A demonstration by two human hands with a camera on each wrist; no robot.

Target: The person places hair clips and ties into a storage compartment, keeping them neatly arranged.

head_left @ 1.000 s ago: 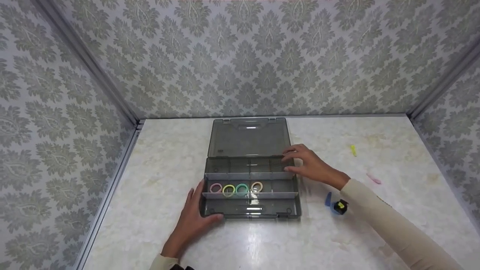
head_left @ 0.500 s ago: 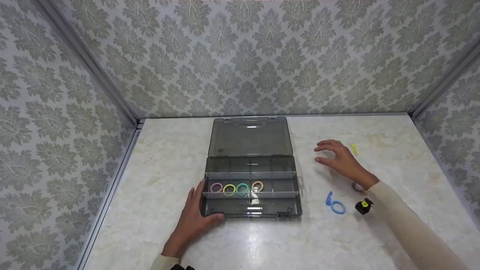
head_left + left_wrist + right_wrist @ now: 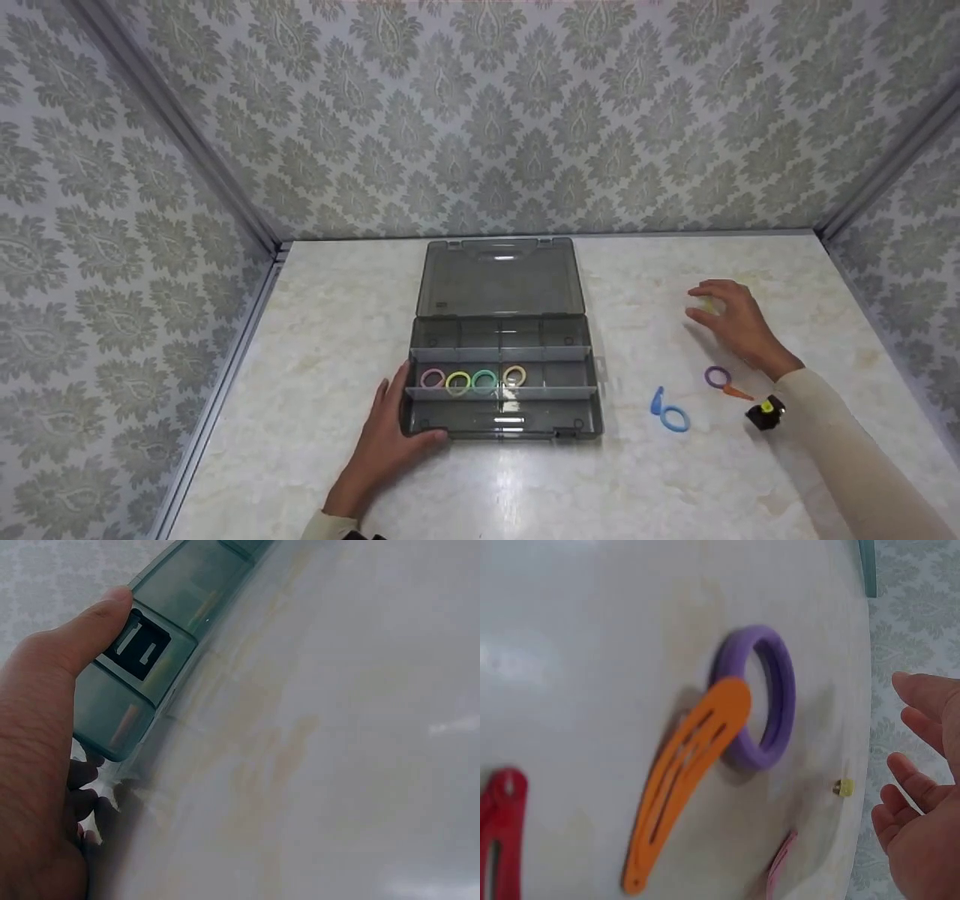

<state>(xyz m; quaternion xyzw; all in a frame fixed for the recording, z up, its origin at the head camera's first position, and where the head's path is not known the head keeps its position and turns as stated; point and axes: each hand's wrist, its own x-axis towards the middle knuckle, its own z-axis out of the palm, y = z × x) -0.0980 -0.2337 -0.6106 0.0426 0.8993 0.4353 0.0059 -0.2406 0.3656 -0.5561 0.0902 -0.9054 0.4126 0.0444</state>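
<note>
A grey see-through storage box (image 3: 465, 416) stands on the table with its lid (image 3: 499, 277) folded back. My left hand (image 3: 390, 435) holds its front left corner, thumb on the front wall (image 3: 171, 664) and fingers along the left side. A row of hair ties lies in the middle compartment: pink (image 3: 433, 377), yellow (image 3: 458, 383), green (image 3: 484, 381) and peach (image 3: 514, 376). My right hand (image 3: 739, 322) hovers over a yellow hair clip (image 3: 706, 304), fingers and thumb apart around it. In the right wrist view the clip (image 3: 844, 787) lies beyond the fingertips.
Right of the box lie a blue hair tie (image 3: 675, 418) and blue clip (image 3: 657, 401). Nearer my right wrist, an orange snap clip (image 3: 686, 780) overlaps a purple hair tie (image 3: 784, 701). A red clip (image 3: 502, 832) and pink clip (image 3: 781, 862) show too. Patterned walls (image 3: 487, 112) enclose the table.
My right hand has left the box's right side and moved right to the yellow clip, uncovering the blue and purple ties. My left hand stays at the corner.
</note>
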